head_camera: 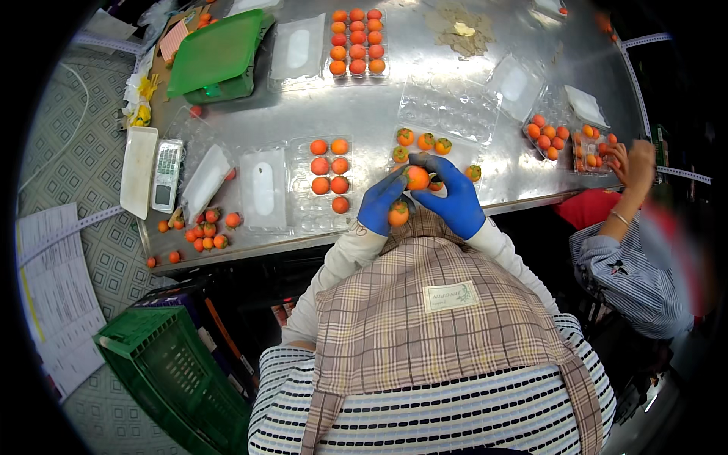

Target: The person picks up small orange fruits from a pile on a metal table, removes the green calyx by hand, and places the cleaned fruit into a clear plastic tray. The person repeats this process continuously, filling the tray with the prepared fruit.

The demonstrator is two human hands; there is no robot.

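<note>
Both of my hands wear blue gloves and meet over the table's front edge. Between their fingers sits an orange persimmon (417, 178), touched by my left hand (380, 200) and my right hand (454, 199). A second persimmon (398, 214) rests low against my left palm, its underside partly hidden. Just beyond my fingers, several persimmons (426, 141) with green calyxes lie on a pale tray liner, some covered by my hands. To the left, a clear plastic tray (303, 196) holds persimmons in two columns beside a white padded lid (263, 190).
Loose persimmons (209, 230) crowd the steel table's (364, 111) left front corner near a digital scale (166, 176). A full tray (357, 42) and green bin (213, 54) stand farther back. At right, another person's hand (631, 162) reaches over fruit. A green crate (170, 364) sits below left.
</note>
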